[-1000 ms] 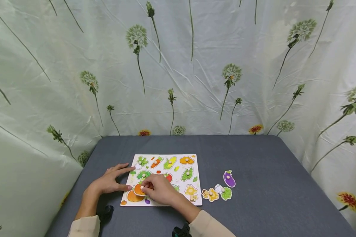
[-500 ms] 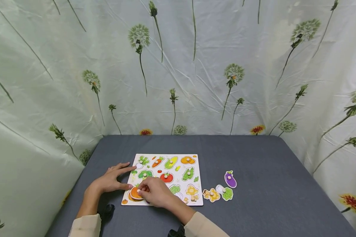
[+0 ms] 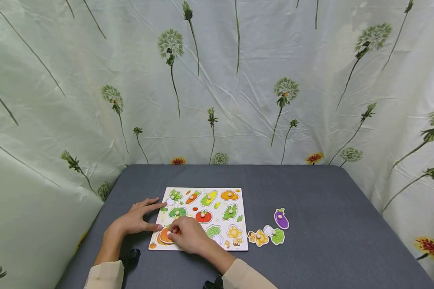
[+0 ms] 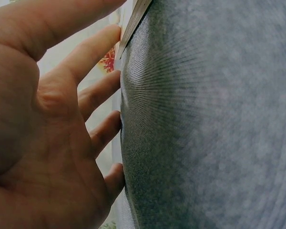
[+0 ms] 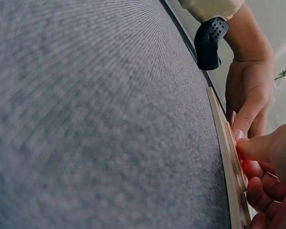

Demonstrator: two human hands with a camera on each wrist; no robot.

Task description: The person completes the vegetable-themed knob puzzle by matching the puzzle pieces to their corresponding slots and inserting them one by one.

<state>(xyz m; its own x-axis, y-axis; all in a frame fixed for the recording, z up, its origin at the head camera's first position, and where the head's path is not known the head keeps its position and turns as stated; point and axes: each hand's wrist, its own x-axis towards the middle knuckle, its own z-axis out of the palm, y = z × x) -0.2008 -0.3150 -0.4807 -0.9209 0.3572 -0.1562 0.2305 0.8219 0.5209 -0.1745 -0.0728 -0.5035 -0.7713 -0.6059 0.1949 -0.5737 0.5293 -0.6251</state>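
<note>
A white vegetable knob puzzle board (image 3: 218,221) lies on the grey table. Over its front left corner, my right hand (image 3: 192,236) pinches the knob of an orange pumpkin puzzle piece (image 3: 164,237). The piece sits slightly off the printed pumpkin, whose left side shows beneath it; whether it touches the board, I cannot tell. Thumb and fingers of that hand (image 5: 262,148) also meet low over the board's wooden edge in the right wrist view. My left hand (image 3: 134,220) rests with spread, fairly straight fingers at the board's left edge, thumb and forefinger touching it.
Right of the board lie loose pieces: a purple eggplant (image 3: 282,219), a green leafy vegetable (image 3: 277,237) and a yellow mushroom (image 3: 262,238). Several pieces, such as the tomato (image 3: 203,217) and the corn (image 3: 210,196), sit in the board. A flower-printed curtain (image 3: 246,120) hangs behind the table.
My right hand has brought the pumpkin piece a little left and down over its printed outline, then stayed nearly still. The left hand keeps its place at the board.
</note>
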